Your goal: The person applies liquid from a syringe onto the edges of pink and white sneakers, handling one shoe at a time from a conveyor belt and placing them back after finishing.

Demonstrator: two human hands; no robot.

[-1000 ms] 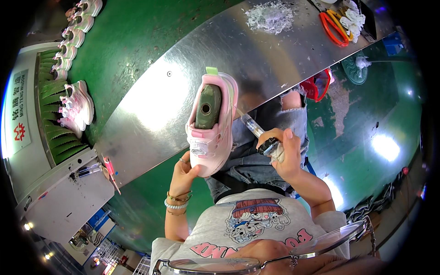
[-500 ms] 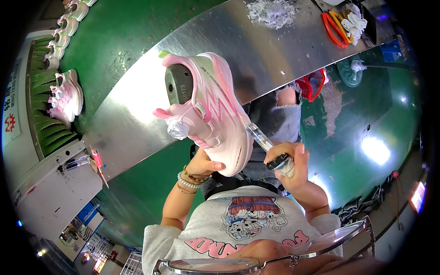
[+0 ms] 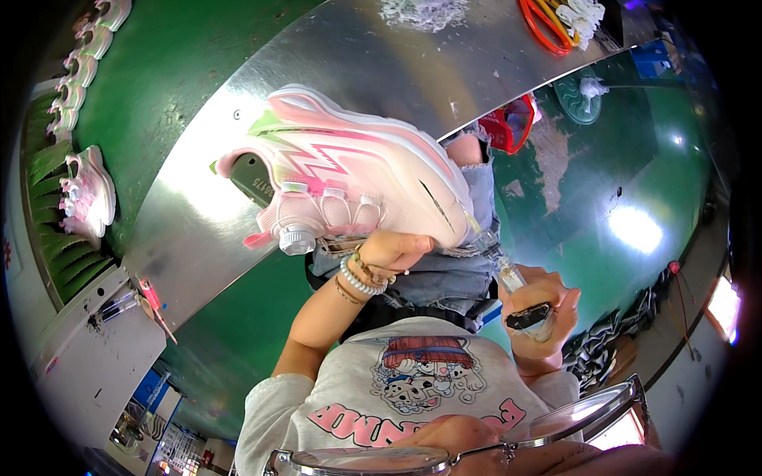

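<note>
My left hand [image 3: 394,258] grips a pink and white sneaker [image 3: 381,170] under its toe end, thumb on the upper. The sneaker is tilted so its side and sole edge show, and a dark last [image 3: 252,176] fills its opening. A white dial with laces sits on the tongue side. In my right fist [image 3: 541,305] is a syringe-like tool [image 3: 509,275] with a clear barrel and a black end. Its thin tip meets the sole edge at the toe, or comes very close to it. Whitish cloth-like material also shows in that fist.
A metal table [image 3: 333,67] curves behind the sneaker, with shredded white scraps [image 3: 425,12] and red-handled scissors [image 3: 544,28] on it. To the left, more sneakers [image 3: 89,190] stand on a green-flapped rack [image 3: 48,178]. Pens [image 3: 119,305] lie on a grey surface.
The sneaker has rolled and turned, its toe swinging rightward and its side facing up. My right hand and the tool have moved right and down, the tip following the toe's sole edge.
</note>
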